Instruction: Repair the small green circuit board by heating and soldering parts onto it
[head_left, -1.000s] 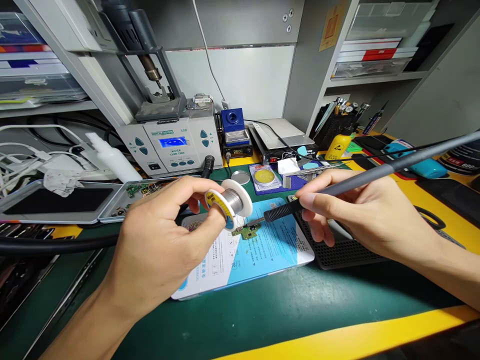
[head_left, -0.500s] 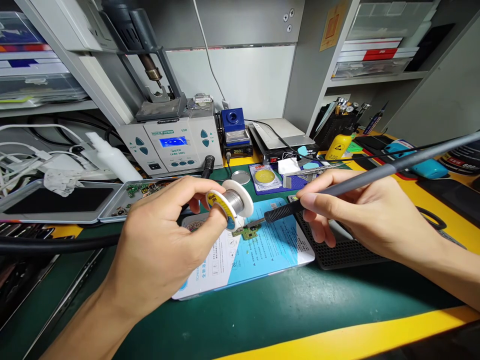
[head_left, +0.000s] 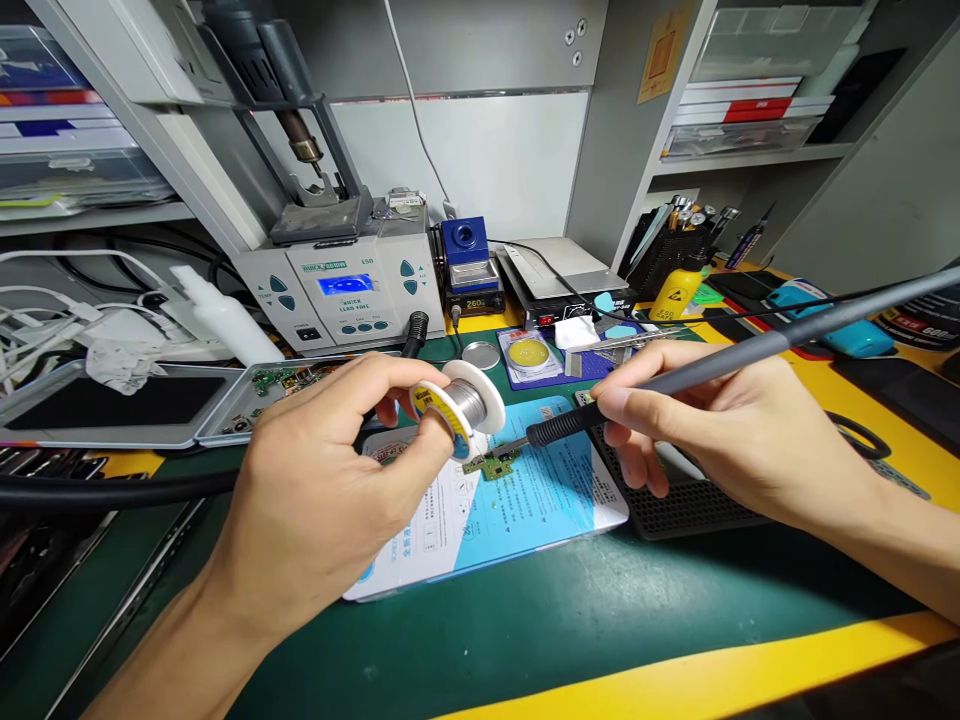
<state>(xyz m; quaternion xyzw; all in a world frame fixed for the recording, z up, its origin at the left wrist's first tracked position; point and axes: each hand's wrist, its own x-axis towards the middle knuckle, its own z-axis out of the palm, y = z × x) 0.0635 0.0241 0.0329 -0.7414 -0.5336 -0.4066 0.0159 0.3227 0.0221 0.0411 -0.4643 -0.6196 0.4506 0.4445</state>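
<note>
Between thumb and fingers, my left hand (head_left: 322,480) grips a spool of solder wire (head_left: 471,402) with white flanges and a yellow label. My right hand (head_left: 720,430) is closed like a pen grip round a black soldering iron (head_left: 570,424), its tip pointing left. That tip is at a small green circuit board (head_left: 499,468) just below the spool; I cannot tell if it touches. The board lies on a flat blue and white box (head_left: 536,510) with printed text. Part of the board is hidden behind the spool and my left fingers.
A hot-air station (head_left: 349,290) and a blue iron stand (head_left: 469,250) stand at the back. Right of them are a flat metal heating plate (head_left: 562,265) and a yellow bottle (head_left: 677,288). A yellow flux tin (head_left: 529,353) sits behind the box. A tray of boards (head_left: 225,425) is at left.
The hands, spool and iron hold nearly the same places; only a very slight shift of the whole view shows.
</note>
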